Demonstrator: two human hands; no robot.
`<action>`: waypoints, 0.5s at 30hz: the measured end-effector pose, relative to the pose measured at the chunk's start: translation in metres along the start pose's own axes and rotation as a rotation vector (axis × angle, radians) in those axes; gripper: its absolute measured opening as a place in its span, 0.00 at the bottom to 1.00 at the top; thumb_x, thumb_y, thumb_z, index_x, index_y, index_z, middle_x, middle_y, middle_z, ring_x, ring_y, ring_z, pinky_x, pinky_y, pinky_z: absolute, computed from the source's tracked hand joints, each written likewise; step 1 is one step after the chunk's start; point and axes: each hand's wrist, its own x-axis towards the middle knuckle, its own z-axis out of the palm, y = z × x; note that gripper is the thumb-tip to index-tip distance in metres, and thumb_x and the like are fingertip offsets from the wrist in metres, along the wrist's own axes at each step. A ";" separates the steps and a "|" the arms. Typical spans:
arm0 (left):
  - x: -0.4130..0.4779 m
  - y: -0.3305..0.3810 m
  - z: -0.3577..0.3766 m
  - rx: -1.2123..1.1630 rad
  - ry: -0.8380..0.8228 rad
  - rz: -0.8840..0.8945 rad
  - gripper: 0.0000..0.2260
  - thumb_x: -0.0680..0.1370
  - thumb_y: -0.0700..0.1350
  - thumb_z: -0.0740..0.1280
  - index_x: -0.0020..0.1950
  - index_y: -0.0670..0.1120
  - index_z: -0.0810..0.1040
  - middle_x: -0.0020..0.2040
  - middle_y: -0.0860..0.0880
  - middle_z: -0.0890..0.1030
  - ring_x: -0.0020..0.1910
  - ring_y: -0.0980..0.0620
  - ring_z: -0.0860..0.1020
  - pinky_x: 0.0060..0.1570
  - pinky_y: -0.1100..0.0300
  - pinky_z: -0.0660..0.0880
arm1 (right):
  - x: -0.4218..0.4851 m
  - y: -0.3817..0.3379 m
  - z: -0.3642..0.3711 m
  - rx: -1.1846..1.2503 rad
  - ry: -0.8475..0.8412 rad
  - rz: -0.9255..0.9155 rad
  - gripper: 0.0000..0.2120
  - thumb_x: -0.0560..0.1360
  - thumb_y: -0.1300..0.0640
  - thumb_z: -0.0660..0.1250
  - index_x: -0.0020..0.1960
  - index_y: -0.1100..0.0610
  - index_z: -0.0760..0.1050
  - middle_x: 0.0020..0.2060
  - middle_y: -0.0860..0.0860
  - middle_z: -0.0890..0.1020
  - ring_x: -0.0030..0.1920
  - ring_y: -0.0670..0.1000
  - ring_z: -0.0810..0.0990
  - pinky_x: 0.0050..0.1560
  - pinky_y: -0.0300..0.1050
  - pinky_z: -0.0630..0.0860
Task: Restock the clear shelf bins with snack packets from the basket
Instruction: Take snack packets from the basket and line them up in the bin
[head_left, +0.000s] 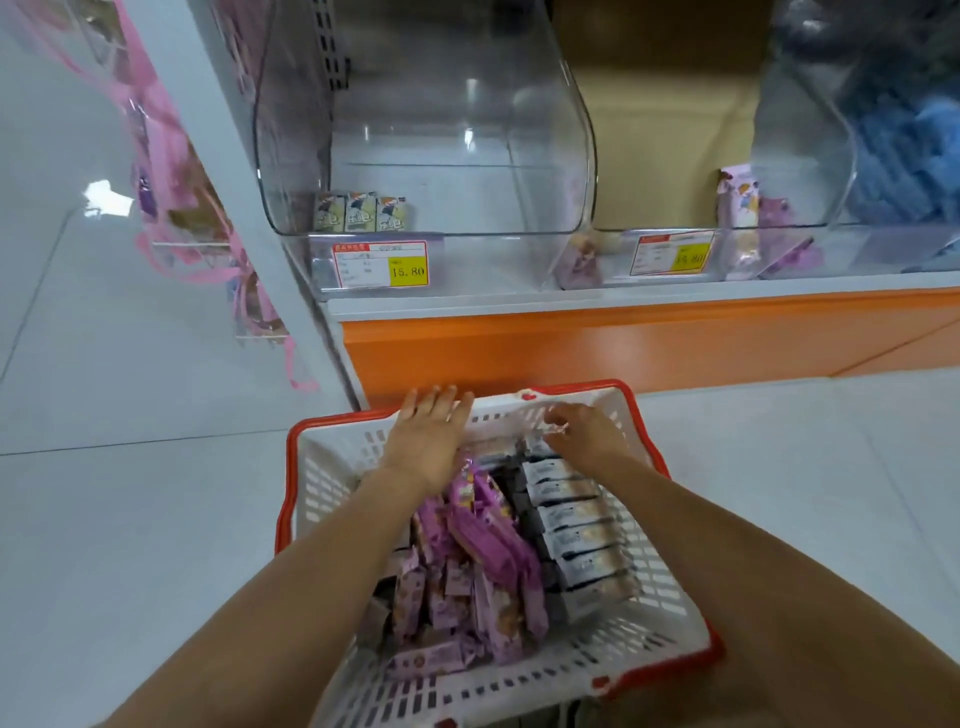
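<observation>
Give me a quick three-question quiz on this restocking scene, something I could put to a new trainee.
1. True or false: the left clear bin holds three packets.
2. In the basket, the purple packets lie: A) on the person's left side, B) on the person's right side, C) outside it on the floor.
3. Fill in: the price tag below the left clear bin reads ____.
Key: 1 true; 2 A; 3 15.80.
</observation>
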 end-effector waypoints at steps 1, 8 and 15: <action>0.001 -0.001 0.005 0.001 0.034 0.003 0.33 0.82 0.54 0.58 0.81 0.47 0.44 0.81 0.45 0.49 0.79 0.45 0.48 0.77 0.45 0.42 | 0.004 0.004 0.008 -0.005 0.005 0.009 0.12 0.76 0.54 0.66 0.59 0.53 0.78 0.55 0.52 0.82 0.54 0.54 0.81 0.53 0.45 0.75; 0.004 -0.003 0.034 0.022 0.196 0.002 0.33 0.82 0.55 0.58 0.80 0.47 0.46 0.79 0.45 0.56 0.78 0.45 0.53 0.76 0.42 0.43 | 0.012 0.013 0.046 -0.089 0.054 0.006 0.13 0.75 0.58 0.68 0.59 0.59 0.76 0.56 0.56 0.79 0.54 0.59 0.79 0.50 0.47 0.74; 0.002 0.000 0.033 0.004 0.204 -0.018 0.35 0.81 0.50 0.63 0.80 0.48 0.44 0.80 0.45 0.54 0.79 0.46 0.51 0.77 0.42 0.41 | 0.012 0.015 0.050 -0.239 0.081 -0.058 0.15 0.76 0.56 0.67 0.61 0.57 0.75 0.60 0.55 0.75 0.60 0.56 0.74 0.54 0.48 0.74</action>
